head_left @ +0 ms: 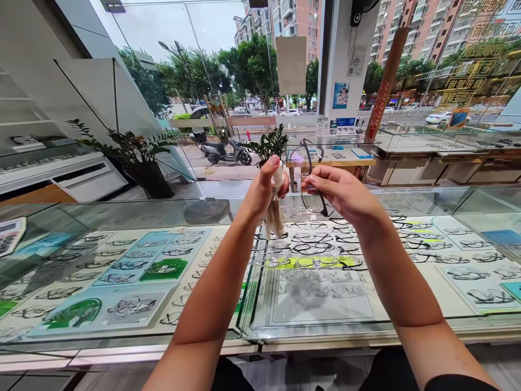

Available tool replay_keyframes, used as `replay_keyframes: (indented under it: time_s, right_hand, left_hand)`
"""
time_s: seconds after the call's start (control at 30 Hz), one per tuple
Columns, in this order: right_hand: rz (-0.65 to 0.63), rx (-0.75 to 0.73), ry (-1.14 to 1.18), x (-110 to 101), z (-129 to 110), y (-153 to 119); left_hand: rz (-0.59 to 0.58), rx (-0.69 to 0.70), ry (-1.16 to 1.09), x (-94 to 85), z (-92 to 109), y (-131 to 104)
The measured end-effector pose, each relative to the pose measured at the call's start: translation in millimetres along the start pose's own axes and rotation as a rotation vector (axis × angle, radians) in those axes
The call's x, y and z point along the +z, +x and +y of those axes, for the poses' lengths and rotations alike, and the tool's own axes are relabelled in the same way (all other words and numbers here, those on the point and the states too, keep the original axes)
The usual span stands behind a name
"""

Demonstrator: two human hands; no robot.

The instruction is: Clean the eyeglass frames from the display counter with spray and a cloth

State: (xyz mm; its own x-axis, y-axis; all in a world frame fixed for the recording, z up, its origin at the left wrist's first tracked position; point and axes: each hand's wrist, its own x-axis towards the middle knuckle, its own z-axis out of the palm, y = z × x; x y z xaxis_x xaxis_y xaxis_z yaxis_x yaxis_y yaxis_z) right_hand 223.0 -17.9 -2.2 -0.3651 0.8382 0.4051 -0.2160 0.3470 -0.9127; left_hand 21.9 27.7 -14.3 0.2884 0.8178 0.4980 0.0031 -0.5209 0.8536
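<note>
Raised over the glass counter, my left hand (264,187) is closed around a small spray bottle (278,176) with a white nozzle. Below that hand hangs a beige, cloth-like piece (274,220); whether it is pinched by the fingers or lies behind the bottle I cannot tell. My right hand (340,190) pinches a pair of eyeglasses (324,209) with a dark frame near its middle. The glasses are turned on end, one lens up and one down, with the nozzle to their left and a gap between.
Beneath my hands, a glass display counter (391,323) holds many rows of eyeglasses. Further back are a potted plant (157,176), a dark round stool (207,210) seen through glass, and a wooden-edged display table (350,162). Large windows face a street with a parked scooter (226,150).
</note>
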Motion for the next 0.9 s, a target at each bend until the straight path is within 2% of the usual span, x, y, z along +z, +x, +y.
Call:
replay_keyframes:
  time_s: [0.13,0.27,0.37,0.5,0.57,0.67,0.73,0.8,0.9]
  right_hand:
    - [-0.038,0.004,-0.034,3,0,-1]
    - [-0.019,-0.001,-0.012,1,1,1]
    - [0.047,-0.021,0.042,-3,3,4]
    - [0.119,-0.045,0.082,-4,6,7]
    - [0.119,-0.042,0.082,-4,7,8]
    - [0.117,-0.033,0.084,-3,7,8]
    - [0.131,-0.035,0.081,-3,6,7]
    - [0.149,-0.044,0.084,-4,4,6]
    - [0.156,-0.053,0.093,-6,2,6]
  left_hand:
    - [0.030,0.053,0.011,4.6,-5,1]
    - [0.015,0.033,0.030,3.8,-2,0]
    - [-0.092,-0.010,0.101,1.1,2,-3]
    - [-0.305,-0.060,0.256,4.4,1,-8]
    - [-0.338,-0.042,0.269,8.9,0,-10]
    - [-0.215,0.004,0.246,10.5,0,-10]
    - [-0.119,0.007,0.258,2.6,3,-8]
    - [-0.059,-0.012,0.318,-13.9,5,-5]
    - [0.099,-0.030,0.483,-49.9,2,2]
